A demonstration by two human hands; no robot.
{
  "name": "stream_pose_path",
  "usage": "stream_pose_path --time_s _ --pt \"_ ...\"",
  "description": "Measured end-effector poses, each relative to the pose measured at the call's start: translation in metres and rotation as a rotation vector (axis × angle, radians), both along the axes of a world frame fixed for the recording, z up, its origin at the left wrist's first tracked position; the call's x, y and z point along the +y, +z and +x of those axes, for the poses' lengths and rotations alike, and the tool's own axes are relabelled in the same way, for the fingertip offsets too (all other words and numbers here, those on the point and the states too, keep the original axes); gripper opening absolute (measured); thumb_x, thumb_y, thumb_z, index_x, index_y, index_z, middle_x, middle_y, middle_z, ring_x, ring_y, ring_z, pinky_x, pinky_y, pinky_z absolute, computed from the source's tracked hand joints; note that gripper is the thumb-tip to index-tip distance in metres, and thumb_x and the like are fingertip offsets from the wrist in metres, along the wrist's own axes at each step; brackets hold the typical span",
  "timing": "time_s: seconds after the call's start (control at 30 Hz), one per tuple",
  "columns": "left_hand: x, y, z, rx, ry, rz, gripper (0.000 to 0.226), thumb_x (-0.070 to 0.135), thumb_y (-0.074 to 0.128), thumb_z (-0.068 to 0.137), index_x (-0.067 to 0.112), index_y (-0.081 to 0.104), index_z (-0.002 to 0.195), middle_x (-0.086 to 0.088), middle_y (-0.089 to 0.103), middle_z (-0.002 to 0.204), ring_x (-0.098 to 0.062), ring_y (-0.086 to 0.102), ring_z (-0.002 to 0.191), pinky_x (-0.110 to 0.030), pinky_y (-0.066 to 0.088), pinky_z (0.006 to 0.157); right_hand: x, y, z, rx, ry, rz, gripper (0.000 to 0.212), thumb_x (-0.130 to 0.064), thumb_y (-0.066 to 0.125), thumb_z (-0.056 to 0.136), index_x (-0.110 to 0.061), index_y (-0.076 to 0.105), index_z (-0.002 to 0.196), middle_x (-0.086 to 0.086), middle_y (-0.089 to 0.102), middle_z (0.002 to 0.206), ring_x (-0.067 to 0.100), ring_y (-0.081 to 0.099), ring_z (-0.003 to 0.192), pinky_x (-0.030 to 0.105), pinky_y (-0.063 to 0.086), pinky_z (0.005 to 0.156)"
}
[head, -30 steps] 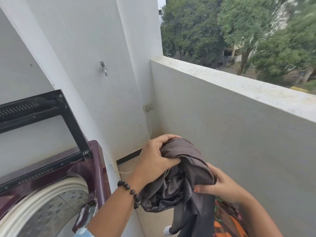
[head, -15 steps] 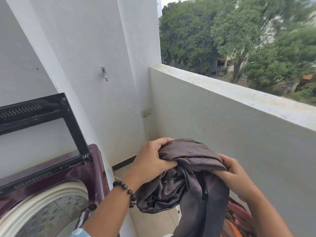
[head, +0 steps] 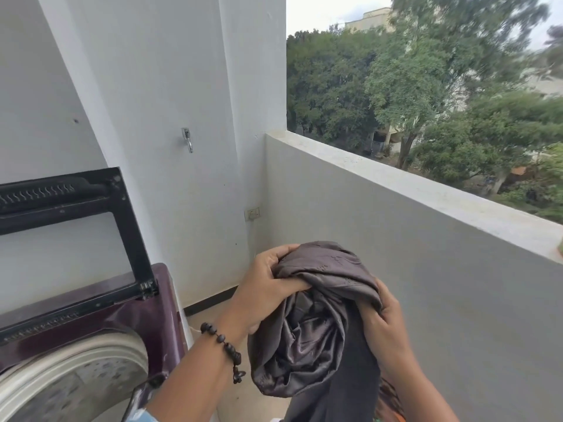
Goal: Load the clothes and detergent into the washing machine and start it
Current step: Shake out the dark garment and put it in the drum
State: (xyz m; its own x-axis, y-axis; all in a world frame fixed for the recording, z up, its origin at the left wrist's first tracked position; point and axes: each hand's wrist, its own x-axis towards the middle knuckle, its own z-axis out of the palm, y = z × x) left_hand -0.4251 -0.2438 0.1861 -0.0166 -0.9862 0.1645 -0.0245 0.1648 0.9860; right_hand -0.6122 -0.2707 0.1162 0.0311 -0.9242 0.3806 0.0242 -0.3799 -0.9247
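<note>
Both hands, left hand and right hand, grip a bunched, glossy grey-brown satin garment, likely light and slippery, with the open maroon top-loading washing machine at eight o'clock.

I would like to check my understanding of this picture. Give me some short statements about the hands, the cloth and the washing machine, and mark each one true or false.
1. Both the left hand and the right hand hold the grey cloth. True.
2. The lid of the washing machine is closed. False: it stands raised, and the drum opening shows.
3. The grey cloth already lies in the drum. False: it is held in the air, to the right of the machine.
4. A beaded bracelet is on the left wrist. True.
5. A metal hook is fixed on the white wall. True.
</note>
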Motion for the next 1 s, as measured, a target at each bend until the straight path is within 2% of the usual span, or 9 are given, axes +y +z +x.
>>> stream_pose_path --time_s 0.13,0.3,0.43,0.53,0.6,0.7,0.8,0.9,1.0 --pt "0.004 0.012 0.014 0.160 0.015 -0.045 0.045 -0.001 0.076 0.066 0.010 0.069 0.110 -0.008 0.076 0.102 -0.020 0.071 0.096 -0.024 0.053 0.081 0.002 0.024 0.014 0.007 0.076 -0.032 0.030 -0.013 0.053 0.087 -0.028 0.064 0.111 -0.013 0.071 0.106 0.005 0.065 0.102 0.021 0.050 0.086" --pt "0.008 0.019 0.028 0.180 0.056 -0.116 0.044 0.001 0.073 0.064 0.010 0.069 0.107 -0.007 0.077 0.098 -0.017 0.071 0.092 -0.020 0.053 0.078 0.012 0.019 0.025 -0.071 0.344 0.129 0.046 -0.027 0.067 0.078 -0.039 0.059 0.122 -0.006 0.065 0.125 0.015 0.059 0.120 0.039 0.044 0.102" --pt "0.012 0.017 0.038 0.169 0.053 -0.143 0.043 0.000 0.072 0.065 0.008 0.068 0.107 -0.005 0.077 0.094 -0.014 0.071 0.088 -0.018 0.053 0.075 0.019 0.001 0.028 -0.143 0.562 0.302 0.099 -0.054 0.091 0.049 -0.034 0.046 0.135 -0.009 0.061 0.134 0.012 0.056 0.126 0.025 0.049 0.095" --pt "0.016 0.015 0.042 0.186 0.067 -0.170 0.039 0.000 0.071 0.065 0.011 0.071 0.103 -0.006 0.076 0.094 -0.015 0.071 0.088 -0.019 0.053 0.076 0.024 -0.013 0.031 -0.032 0.662 0.319 0.108 -0.048 0.091 0.055 -0.022 0.034 0.143 -0.004 0.052 0.144 0.015 0.048 0.133 0.034 0.045 0.104" --pt "0.018 0.013 0.041 0.248 0.078 -0.184 0.037 -0.002 0.069 0.066 0.014 0.073 0.099 -0.007 0.076 0.092 -0.015 0.071 0.086 -0.020 0.054 0.075 0.027 -0.018 0.036 0.001 0.632 0.311 0.108 -0.045 0.092 0.055 -0.019 0.034 0.143 -0.005 0.052 0.144 0.014 0.049 0.133 0.030 0.045 0.102" --pt "0.021 0.008 0.041 0.352 0.101 -0.195 0.036 -0.003 0.066 0.067 0.011 0.071 0.101 -0.008 0.075 0.091 -0.017 0.071 0.086 -0.022 0.055 0.075 0.030 -0.015 0.046 -0.060 0.505 0.341 0.104 -0.043 0.096 0.043 -0.013 0.050 0.131 0.000 0.067 0.125 0.019 0.062 0.118 0.026 0.052 0.087" --pt "0.025 0.003 0.046 0.428 0.108 -0.170 0.038 -0.002 0.065 0.070 0.006 0.067 0.107 -0.010 0.074 0.096 -0.019 0.070 0.090 -0.023 0.055 0.077 0.029 -0.007 0.052 -0.119 0.407 0.325 0.078 -0.024 0.095 0.044 -0.006 0.064 0.114 0.010 0.074 0.106 0.025 0.070 0.101 0.026 0.056 0.076" --pt "0.030 -0.001 0.061 0.319 0.082 -0.098 0.047 -0.001 0.073 0.069 0.013 0.064 0.114 -0.004 0.074 0.101 -0.017 0.068 0.097 -0.022 0.054 0.080 0.020 0.008 0.050 -0.115 0.343 0.254 0.049 0.005 0.083 0.060 -0.004 0.068 0.106 0.014 0.075 0.100 0.027 0.072 0.094 0.031 0.057 0.074" --pt "0.032 -0.004 0.078 0.119 0.025 -0.013 0.060 0.004 0.074 0.070 0.023 0.057 0.125 -0.001 0.070 0.116 -0.017 0.066 0.108 -0.027 0.053 0.089 0.007 0.019 0.046 0.000 0.288 0.167 0.046 0.021 0.073 0.069 -0.006 0.067 0.106 0.011 0.075 0.099 0.026 0.071 0.093 0.039 0.057 0.082"
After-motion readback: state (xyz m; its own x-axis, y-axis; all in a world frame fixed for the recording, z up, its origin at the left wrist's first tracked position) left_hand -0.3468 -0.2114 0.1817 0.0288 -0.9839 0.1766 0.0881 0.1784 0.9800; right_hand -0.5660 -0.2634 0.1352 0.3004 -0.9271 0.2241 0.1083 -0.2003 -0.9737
